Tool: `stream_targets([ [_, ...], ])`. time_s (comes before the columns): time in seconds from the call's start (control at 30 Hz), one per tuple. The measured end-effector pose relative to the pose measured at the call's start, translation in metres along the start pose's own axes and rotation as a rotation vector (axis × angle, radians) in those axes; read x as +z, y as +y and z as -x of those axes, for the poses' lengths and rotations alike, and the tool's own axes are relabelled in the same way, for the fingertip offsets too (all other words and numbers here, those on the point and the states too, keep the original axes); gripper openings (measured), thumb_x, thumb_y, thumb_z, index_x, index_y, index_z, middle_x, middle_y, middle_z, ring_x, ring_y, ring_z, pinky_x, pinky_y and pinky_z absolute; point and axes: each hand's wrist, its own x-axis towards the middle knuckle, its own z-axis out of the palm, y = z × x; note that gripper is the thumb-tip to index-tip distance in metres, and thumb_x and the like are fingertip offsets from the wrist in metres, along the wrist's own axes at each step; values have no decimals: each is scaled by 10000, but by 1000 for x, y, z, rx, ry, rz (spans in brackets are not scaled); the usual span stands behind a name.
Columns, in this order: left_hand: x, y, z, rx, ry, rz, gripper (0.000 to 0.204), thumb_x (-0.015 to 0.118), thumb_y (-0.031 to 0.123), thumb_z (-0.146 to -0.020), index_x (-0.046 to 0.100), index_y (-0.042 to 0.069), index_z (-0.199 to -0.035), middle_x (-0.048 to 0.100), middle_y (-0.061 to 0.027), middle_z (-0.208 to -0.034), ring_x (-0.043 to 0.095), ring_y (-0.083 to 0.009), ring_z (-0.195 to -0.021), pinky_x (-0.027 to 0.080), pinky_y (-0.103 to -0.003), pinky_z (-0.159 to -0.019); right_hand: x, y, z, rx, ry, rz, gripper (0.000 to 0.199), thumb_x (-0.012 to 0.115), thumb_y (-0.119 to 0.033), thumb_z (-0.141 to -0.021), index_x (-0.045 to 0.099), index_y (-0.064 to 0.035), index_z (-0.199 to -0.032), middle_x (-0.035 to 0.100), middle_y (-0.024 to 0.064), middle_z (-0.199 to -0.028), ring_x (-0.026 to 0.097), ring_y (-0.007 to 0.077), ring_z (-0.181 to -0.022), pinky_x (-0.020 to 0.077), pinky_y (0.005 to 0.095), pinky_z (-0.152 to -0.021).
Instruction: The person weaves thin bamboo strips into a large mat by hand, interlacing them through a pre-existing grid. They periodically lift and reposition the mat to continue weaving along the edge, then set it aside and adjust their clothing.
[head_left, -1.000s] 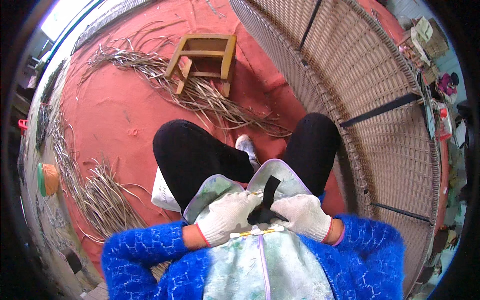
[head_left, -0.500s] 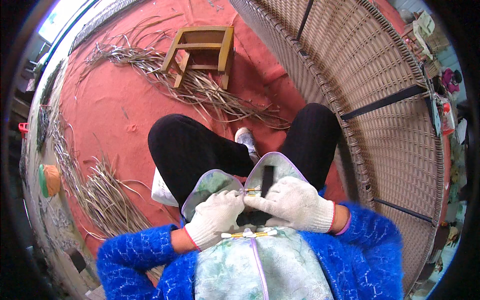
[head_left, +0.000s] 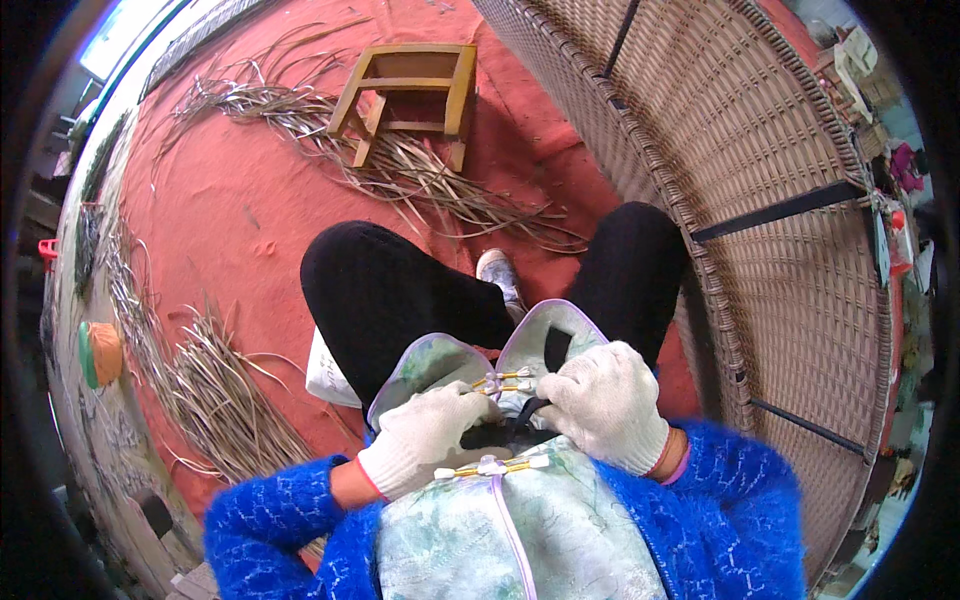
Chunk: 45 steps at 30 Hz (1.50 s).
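Observation:
Both my hands wear white knitted gloves and meet over my lap. In my right hand [head_left: 608,405] a black strap [head_left: 557,349] is pinched; its end sticks up above the fingers, and a loop hangs toward the other hand. My left hand [head_left: 428,432] is curled at the edge of some dark material [head_left: 485,437] between the hands; what its fingers grip is hidden. Around them lies a pale green patterned garment [head_left: 520,520] with lilac piping and yellow-and-white knot fasteners [head_left: 487,467], its two lower flaps spread over my black trousers [head_left: 395,300].
A long woven wicker panel [head_left: 780,270] with black bars curves along my right. Ahead, a small wooden stool [head_left: 415,85] lies on the red floor covering [head_left: 220,200]. Bundles of dry strips [head_left: 215,390] are at the left and under the stool. A white bag [head_left: 325,375] sits beside my leg.
My right hand has risen and turned, and the strap now bends in a loop beneath its fingers. My left hand has shifted slightly left and down, so the hands are farther apart.

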Motion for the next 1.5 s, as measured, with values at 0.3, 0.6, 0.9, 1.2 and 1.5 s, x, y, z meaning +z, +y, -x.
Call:
stream_targets([
  [0.3, -13, -7, 28, -237, -231, 12, 514, 740, 395, -782, 599, 137, -1203, 616, -137, -1132, 613, -312, -1070, 514, -443, -849, -15, -2, -2, -215, -178, -4, 249, 704, -366, -709, 576, -158, -760, 545, 6, -665, 589, 220, -670, 447, 371, -629],
  [0.6, -1, -12, 38, -216, 7, 65, 506, 770, 366, -733, 632, 115, -1150, 601, -127, -1168, 578, -315, -1124, 484, -424, -908, -11, -17, -16, -422, 131, 143, 367, 675, -444, -692, 650, -158, -921, 603, 18, -907, 608, 183, -812, 460, 339, -758],
  [0.9, 9, -20, 44, -159, 126, 146, 446, 785, 263, -710, 637, 119, -1106, 595, -120, -1149, 565, -309, -1109, 462, -404, -921, -8, -19, -18, 9, -674, 98, 342, 697, -447, -762, 654, -122, -860, 654, 94, -759, 661, 266, -775, 482, 404, -704],
  [1.2, 14, -37, 44, -132, 67, 470, 459, 770, 302, -774, 622, 85, -1150, 611, -147, -1120, 574, -311, -1089, 465, -389, -930, 1, -18, -16, 208, -569, -154, 246, 716, -305, -721, 629, -114, -850, 642, 99, -678, 658, 299, -697, 498, 415, -642],
  [1.5, 30, -41, 32, 41, 240, 301, 436, 751, 329, -797, 638, 57, -1118, 639, -160, -1088, 610, -320, -1011, 480, -397, -901, 11, -14, -16, 166, -481, -180, 266, 735, -270, -686, 627, -120, -877, 643, 90, -717, 638, 316, -720, 472, 433, -643],
])
